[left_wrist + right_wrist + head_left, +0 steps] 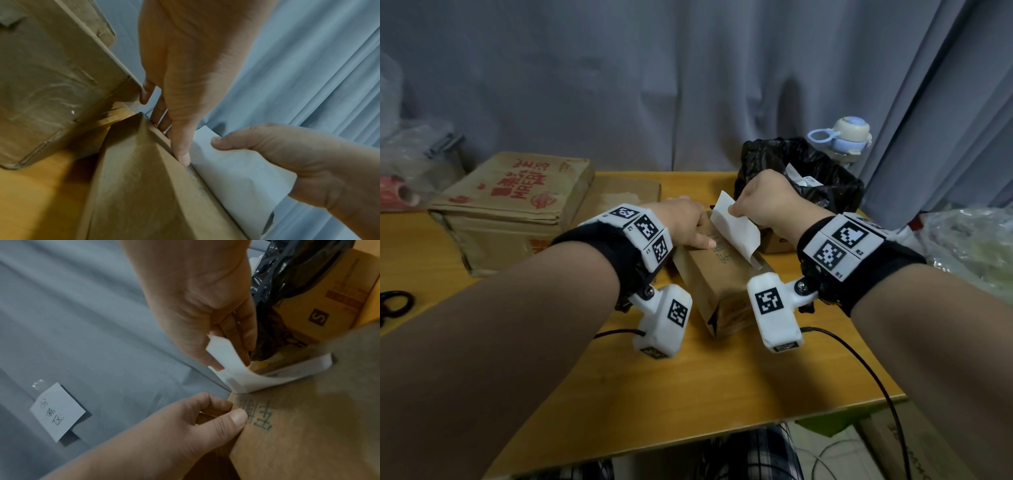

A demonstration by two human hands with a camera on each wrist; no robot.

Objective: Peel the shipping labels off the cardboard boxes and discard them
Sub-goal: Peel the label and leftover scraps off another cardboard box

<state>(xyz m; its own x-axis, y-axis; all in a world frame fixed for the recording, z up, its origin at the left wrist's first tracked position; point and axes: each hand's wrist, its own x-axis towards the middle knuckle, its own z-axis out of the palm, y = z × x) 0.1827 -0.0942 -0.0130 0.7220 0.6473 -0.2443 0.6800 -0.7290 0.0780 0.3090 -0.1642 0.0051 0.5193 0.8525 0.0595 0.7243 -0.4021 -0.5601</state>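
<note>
A small brown cardboard box (722, 287) lies mid-table with handwriting on its top. My left hand (685, 224) grips its far left end, thumb (183, 155) on top and fingers curled over the edge (213, 405). My right hand (760, 202) pinches the lifted corner of a white shipping label (736, 229). The label (242, 378) curls up off the box top, and its lower right edge is still stuck. Behind the right hand an open black trash bag (815, 171) holds white label scraps.
A large box with red print (510, 202) and a flat cardboard piece (619, 195) sit at the back left. Another small box (329, 305) stands by the bag. Scissors (393, 305) lie at the left edge, a bottle (842, 137) at the back right, plastic bags on both sides.
</note>
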